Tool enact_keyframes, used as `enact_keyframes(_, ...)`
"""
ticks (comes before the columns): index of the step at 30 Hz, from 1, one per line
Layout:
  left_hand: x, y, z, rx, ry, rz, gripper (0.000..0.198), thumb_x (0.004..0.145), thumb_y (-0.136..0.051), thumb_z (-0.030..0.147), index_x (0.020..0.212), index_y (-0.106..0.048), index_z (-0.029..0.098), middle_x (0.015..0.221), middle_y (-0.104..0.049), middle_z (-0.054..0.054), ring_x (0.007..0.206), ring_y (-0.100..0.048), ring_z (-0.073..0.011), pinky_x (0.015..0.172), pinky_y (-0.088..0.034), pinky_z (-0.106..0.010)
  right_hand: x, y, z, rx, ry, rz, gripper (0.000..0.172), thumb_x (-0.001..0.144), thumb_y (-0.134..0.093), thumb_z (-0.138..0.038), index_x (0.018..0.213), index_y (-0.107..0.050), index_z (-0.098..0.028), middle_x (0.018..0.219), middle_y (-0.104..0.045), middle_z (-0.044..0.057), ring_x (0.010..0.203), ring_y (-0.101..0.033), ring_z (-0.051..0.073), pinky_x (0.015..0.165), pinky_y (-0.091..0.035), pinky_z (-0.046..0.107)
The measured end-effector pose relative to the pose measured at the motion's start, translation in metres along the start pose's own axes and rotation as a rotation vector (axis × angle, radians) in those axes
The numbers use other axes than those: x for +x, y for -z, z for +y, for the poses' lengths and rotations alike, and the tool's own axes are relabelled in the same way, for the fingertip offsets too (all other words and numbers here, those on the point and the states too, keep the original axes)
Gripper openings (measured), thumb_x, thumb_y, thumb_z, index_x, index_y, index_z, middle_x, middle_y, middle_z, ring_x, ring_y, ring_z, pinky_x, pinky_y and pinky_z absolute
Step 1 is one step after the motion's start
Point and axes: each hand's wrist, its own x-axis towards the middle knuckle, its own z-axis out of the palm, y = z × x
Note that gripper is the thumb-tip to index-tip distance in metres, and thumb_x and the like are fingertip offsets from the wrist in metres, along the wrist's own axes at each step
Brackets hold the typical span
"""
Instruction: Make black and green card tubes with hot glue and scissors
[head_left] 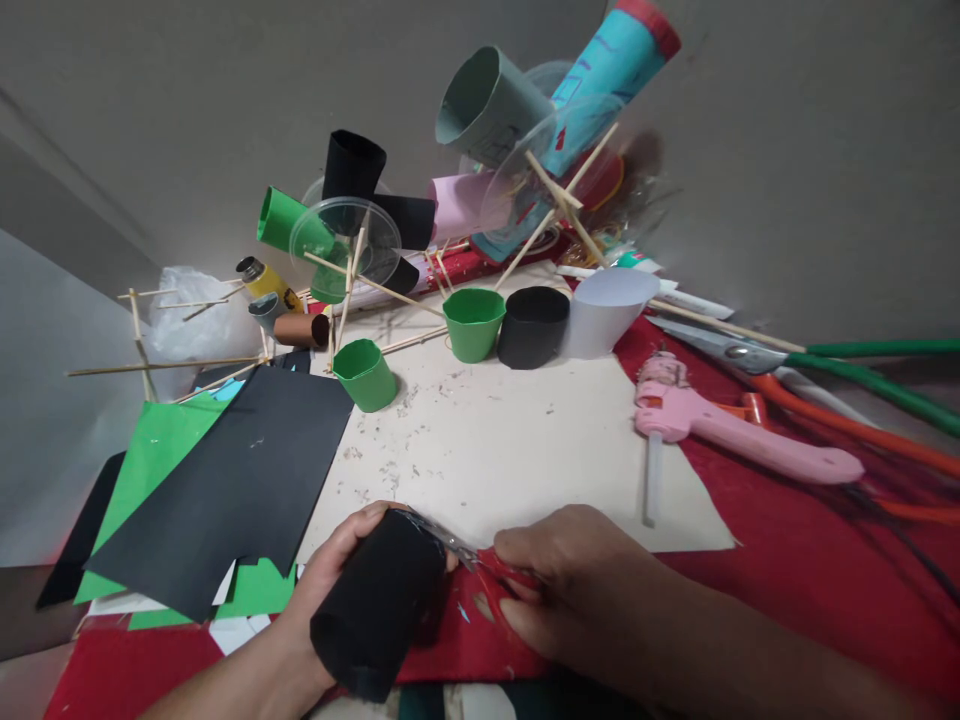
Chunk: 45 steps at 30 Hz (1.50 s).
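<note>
Left hand (pixel 330 572) curled round a black rolled-paper tube (pixel 373 612), gripping it tilted. Just right of it — red-handled steel scissors (pixel 453 546), blades at the tube's rim, right hand (pixel 571 572) closed on the handles. I'd take short snips, grip firm, no crushing.

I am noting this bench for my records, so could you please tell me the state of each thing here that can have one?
left hand, closed round the black paper tube
right hand, closed on the scissors, blades at the tube's rim
glue gun, lying on its side, untouched
big green cup, upright, open end up
black cup, upright beside it
black sheet, flat over green paper
</note>
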Motion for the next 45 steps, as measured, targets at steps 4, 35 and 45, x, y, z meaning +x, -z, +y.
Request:
enact_keyframes(4, 0.0, -0.001, 0.0, 0.049, -0.005, 0.038, 0.015, 0.089, -0.059, 0.029, 0.09, -0.069, 0.017, 0.088, -0.079, -0.016, 0.077, -0.076, -0.0281, 0.059, -0.058, -0.032, -0.001, -0.003, 0.004, -0.056, -0.007, -0.011, 0.016, 0.068, -0.054, -0.015, 0.054, -0.046, -0.019, 0.047, -0.038, -0.006, 0.05, -0.02, 0.011, 0.05, -0.013, 0.028)
enact_keyframes(35, -0.005, -0.022, 0.006, 0.232, -0.106, 0.019, 0.015, 0.085, -0.063, 0.023, 0.083, -0.072, 0.011, 0.082, -0.076, -0.011, 0.079, -0.072, -0.0235, 0.078, -0.054, -0.032, 0.002, 0.009, 0.001, 0.001, -0.127, -0.133, 0.025, 0.072, -0.055, -0.019, 0.054, -0.038, -0.019, 0.049, -0.032, -0.007, 0.048, -0.023, 0.009, 0.049, -0.014, 0.028)
enact_keyframes(45, -0.004, -0.026, 0.015, 0.105, -0.108, 0.059, 0.031, 0.092, -0.058, 0.037, 0.101, -0.071, 0.01, 0.102, -0.077, -0.014, 0.101, -0.072, -0.0288, 0.087, -0.056, -0.036, 0.009, 0.025, -0.011, 0.583, -0.435, -0.203, 0.045, 0.079, -0.062, -0.04, 0.055, -0.029, -0.022, 0.05, -0.024, -0.008, 0.049, -0.021, 0.009, 0.045, -0.017, 0.026)
